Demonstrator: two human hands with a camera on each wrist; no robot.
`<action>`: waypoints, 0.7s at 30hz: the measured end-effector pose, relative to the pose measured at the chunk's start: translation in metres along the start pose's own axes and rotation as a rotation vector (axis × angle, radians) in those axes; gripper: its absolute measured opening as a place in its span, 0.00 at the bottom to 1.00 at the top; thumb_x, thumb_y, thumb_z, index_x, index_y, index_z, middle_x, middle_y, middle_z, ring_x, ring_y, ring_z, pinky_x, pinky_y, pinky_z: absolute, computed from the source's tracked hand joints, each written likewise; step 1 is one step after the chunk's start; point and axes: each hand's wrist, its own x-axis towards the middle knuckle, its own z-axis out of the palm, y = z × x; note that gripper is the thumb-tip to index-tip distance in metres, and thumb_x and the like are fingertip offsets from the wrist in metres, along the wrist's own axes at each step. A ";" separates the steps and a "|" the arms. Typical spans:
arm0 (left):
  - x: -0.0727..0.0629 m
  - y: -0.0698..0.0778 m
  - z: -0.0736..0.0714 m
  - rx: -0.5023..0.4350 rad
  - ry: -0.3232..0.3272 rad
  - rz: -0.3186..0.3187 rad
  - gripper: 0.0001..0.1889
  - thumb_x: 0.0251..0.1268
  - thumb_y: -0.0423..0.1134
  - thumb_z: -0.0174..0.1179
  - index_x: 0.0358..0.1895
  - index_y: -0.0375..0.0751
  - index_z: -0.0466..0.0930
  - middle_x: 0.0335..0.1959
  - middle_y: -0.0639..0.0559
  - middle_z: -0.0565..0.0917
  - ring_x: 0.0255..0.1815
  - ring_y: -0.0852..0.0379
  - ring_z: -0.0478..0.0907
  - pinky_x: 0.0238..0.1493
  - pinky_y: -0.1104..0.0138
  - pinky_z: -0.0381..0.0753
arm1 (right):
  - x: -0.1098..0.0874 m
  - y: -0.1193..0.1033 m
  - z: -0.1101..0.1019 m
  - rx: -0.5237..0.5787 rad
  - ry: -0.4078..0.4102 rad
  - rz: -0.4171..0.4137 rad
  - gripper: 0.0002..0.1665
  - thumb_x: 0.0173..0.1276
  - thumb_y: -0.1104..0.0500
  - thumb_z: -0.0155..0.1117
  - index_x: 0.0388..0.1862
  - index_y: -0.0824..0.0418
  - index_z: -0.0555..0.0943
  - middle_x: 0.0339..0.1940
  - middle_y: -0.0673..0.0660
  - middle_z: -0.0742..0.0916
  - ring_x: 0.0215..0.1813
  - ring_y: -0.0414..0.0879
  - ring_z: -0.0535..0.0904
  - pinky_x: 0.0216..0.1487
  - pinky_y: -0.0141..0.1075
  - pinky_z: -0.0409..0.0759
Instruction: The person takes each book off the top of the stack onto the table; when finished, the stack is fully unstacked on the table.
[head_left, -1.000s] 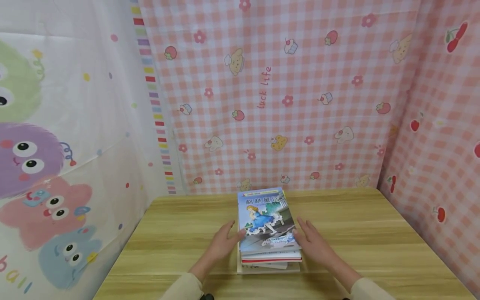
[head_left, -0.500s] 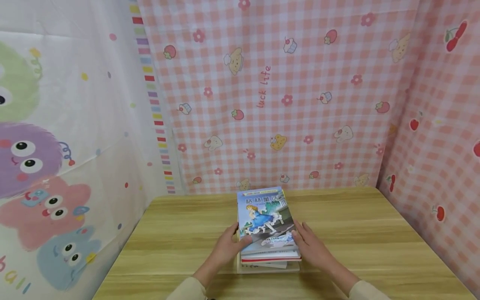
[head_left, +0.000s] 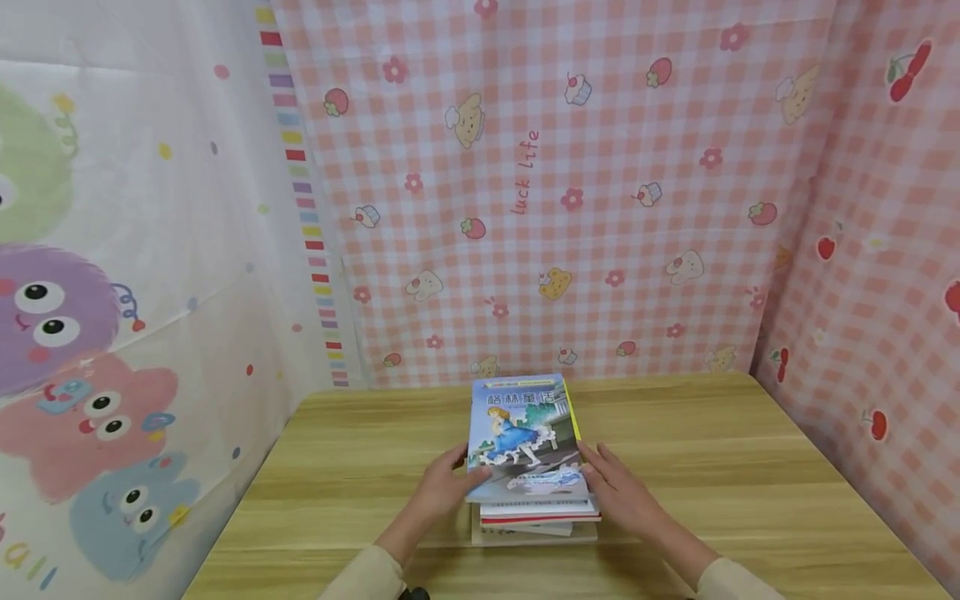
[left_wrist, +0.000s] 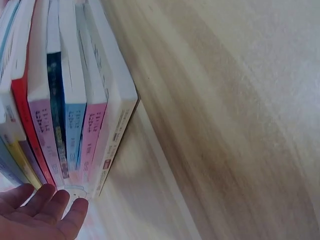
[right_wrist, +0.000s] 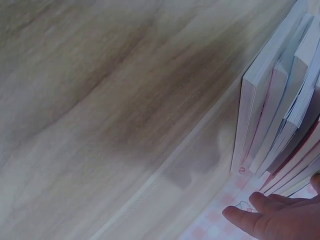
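A stack of books stands on the wooden table. On top lies a picture book point(head_left: 517, 417) with a girl in a blue dress on its cover, sitting slightly left of the books point(head_left: 536, 510) beneath. My left hand point(head_left: 444, 487) holds it at the left edge, thumb on the cover and fingers beside the spines. At the right edge my right hand point(head_left: 622, 496) touches it with the thumb, the other fingers extended alongside the stack. Pink, blue, red and dark spines point(left_wrist: 65, 125) show in the left wrist view. Page edges point(right_wrist: 285, 100) face the right wrist view.
The wooden table point(head_left: 360, 450) extends around the stack on both sides. Behind it hangs a pink checked curtain point(head_left: 600, 250). A white curtain with cartoon figures point(head_left: 225, 317) covers the left side, and a cherry-patterned one point(head_left: 885, 317) the right.
Both hands have closed in on the stack's sides. The top book has shifted a little left over the others, baring a yellow edge at the right; the left hand moved with it.
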 end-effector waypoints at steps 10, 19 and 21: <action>0.008 -0.002 -0.009 -0.022 -0.010 0.055 0.32 0.69 0.48 0.63 0.66 0.27 0.71 0.59 0.34 0.78 0.63 0.36 0.72 0.63 0.45 0.72 | -0.002 0.007 -0.005 0.062 -0.025 0.063 0.33 0.81 0.50 0.47 0.79 0.61 0.59 0.77 0.72 0.59 0.76 0.70 0.52 0.71 0.66 0.51; 0.009 -0.003 -0.011 -0.043 -0.016 0.035 0.33 0.68 0.48 0.64 0.66 0.25 0.70 0.51 0.38 0.82 0.51 0.46 0.78 0.51 0.55 0.80 | -0.002 0.010 -0.002 0.134 -0.048 0.090 0.37 0.76 0.48 0.58 0.78 0.58 0.61 0.74 0.69 0.67 0.70 0.70 0.65 0.67 0.64 0.63; 0.008 -0.003 -0.012 -0.065 -0.024 0.028 0.33 0.67 0.47 0.65 0.66 0.25 0.70 0.47 0.41 0.83 0.47 0.49 0.78 0.46 0.59 0.81 | -0.002 0.009 -0.001 0.176 -0.050 0.091 0.37 0.76 0.51 0.58 0.78 0.60 0.61 0.73 0.69 0.69 0.67 0.69 0.69 0.66 0.62 0.66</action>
